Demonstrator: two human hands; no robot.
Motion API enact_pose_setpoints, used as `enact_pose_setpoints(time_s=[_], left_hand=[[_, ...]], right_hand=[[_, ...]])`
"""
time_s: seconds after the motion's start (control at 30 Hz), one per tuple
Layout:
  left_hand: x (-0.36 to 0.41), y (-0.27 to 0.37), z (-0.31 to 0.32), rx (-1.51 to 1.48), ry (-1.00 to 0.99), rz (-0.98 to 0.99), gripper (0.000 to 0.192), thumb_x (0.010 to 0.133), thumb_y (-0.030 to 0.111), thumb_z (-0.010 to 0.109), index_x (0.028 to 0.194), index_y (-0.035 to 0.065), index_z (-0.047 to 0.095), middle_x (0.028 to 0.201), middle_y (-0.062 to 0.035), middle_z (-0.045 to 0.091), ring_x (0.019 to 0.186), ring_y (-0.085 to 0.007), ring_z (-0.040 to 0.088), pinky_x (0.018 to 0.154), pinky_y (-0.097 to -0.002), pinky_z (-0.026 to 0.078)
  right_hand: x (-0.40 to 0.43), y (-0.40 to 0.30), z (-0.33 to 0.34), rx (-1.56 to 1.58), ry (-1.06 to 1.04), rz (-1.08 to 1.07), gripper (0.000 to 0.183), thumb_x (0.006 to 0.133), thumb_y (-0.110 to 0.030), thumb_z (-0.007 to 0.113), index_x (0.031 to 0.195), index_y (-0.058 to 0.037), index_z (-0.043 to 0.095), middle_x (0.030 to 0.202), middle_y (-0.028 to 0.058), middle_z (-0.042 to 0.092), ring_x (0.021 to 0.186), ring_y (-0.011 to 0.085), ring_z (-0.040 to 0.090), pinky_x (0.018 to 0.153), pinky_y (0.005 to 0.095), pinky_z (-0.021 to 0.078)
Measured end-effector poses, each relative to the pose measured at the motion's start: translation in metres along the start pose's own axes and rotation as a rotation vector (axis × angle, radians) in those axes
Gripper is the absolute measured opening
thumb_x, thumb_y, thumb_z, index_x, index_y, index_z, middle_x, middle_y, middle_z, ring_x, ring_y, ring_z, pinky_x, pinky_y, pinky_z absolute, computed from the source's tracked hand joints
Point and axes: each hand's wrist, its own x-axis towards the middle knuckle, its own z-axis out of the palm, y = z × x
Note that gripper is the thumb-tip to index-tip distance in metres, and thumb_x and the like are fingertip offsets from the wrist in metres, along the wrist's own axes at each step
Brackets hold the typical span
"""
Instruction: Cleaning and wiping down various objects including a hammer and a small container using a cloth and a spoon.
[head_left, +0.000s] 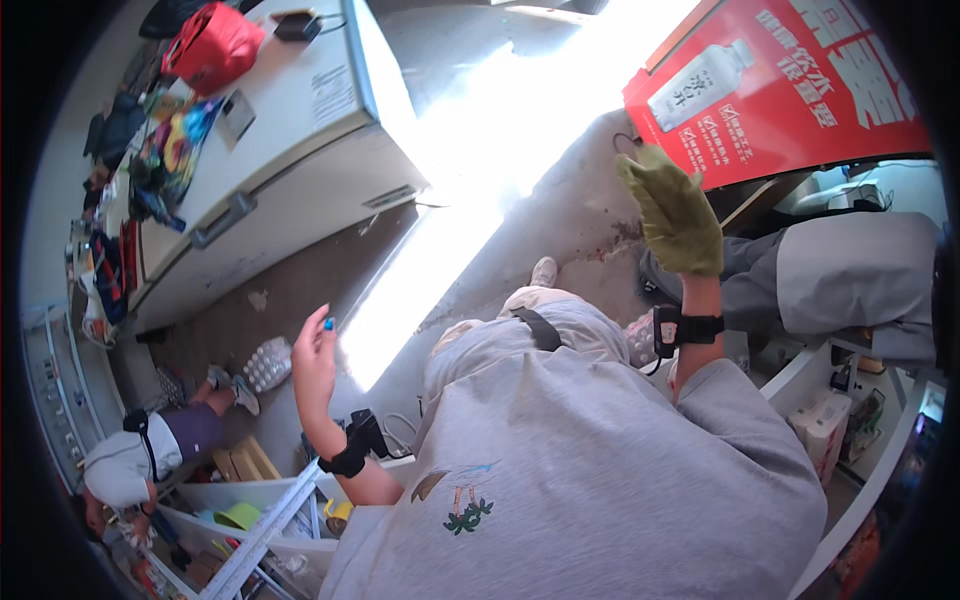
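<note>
My left hand (313, 356) is raised at the left, palm turned inward and fingers loosely extended, holding nothing that I can see. A small blue spot shows near its fingertips; I cannot tell what it is. Over my right hand lies an olive-green cloth cover (675, 214), which hides the fingers completely. Beside the cover's far end a thin dark loop (625, 142) curves out. A black band with a small device (667, 330) is strapped round my right wrist, and another black device (364, 435) sits on my left wrist.
A white chest freezer (300, 172) at upper left bears a red bag (214, 49) and a colourful bag (180, 157). At upper right stands a red printed sign (772, 97). Seated grey-trousered legs (855, 277) are at right; another person (127, 465) bends over at lower left, near white bins (247, 491).
</note>
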Motion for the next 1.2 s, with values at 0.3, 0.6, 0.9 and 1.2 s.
enact_pose_setpoints(time_s=[0.3, 0.6, 0.9, 1.2], left_hand=[[0.105, 0.121, 0.111, -0.074, 0.044, 0.081, 0.028, 0.09, 0.01, 0.047, 0.115, 0.0003, 0.054, 0.097, -0.0114, 0.063, 0.084, -0.0133, 0.059, 0.078, -0.0253, 0.045], [0.204, 0.174, 0.164, -0.079, -0.118, 0.078, 0.029, 0.084, 0.003, 0.052, 0.113, 0.0012, 0.055, 0.092, -0.0092, 0.064, 0.084, -0.0109, 0.059, 0.077, -0.0248, 0.046], [0.392, 0.207, 0.18, 0.098, -0.216, 0.117, 0.029, 0.088, 0.011, 0.046, 0.115, 0.0029, 0.054, 0.091, -0.0137, 0.064, 0.081, -0.0167, 0.06, 0.074, -0.028, 0.046], [0.594, 0.416, 0.213, 0.151, -0.48, 0.573, 0.031, 0.091, 0.02, 0.048, 0.118, 0.0049, 0.053, 0.1, -0.0169, 0.062, 0.094, -0.0224, 0.06, 0.081, -0.0309, 0.046]], right_hand=[[0.0, -0.123, -0.101, -0.738, 0.521, -0.622, 0.029, 0.091, -0.03, 0.046, 0.097, -0.0052, 0.06, 0.086, 0.0084, 0.063, 0.075, 0.0225, 0.061, 0.065, 0.0335, 0.0521], [0.093, -0.128, -0.109, 0.083, -0.062, -0.166, 0.037, 0.091, -0.041, 0.041, 0.1, -0.0095, 0.058, 0.092, 0.008, 0.061, 0.083, 0.023, 0.059, 0.072, 0.0363, 0.0495], [0.191, -0.185, -0.032, 0.253, 0.072, -0.523, 0.04, 0.089, -0.041, 0.043, 0.109, -0.0086, 0.053, 0.099, 0.0097, 0.058, 0.091, 0.0263, 0.056, 0.08, 0.0433, 0.0452], [0.289, -0.23, 0.015, -0.225, 0.491, -0.963, 0.034, 0.087, -0.029, 0.048, 0.111, -0.0059, 0.05, 0.099, 0.0093, 0.058, 0.087, 0.0229, 0.057, 0.076, 0.0378, 0.047]])
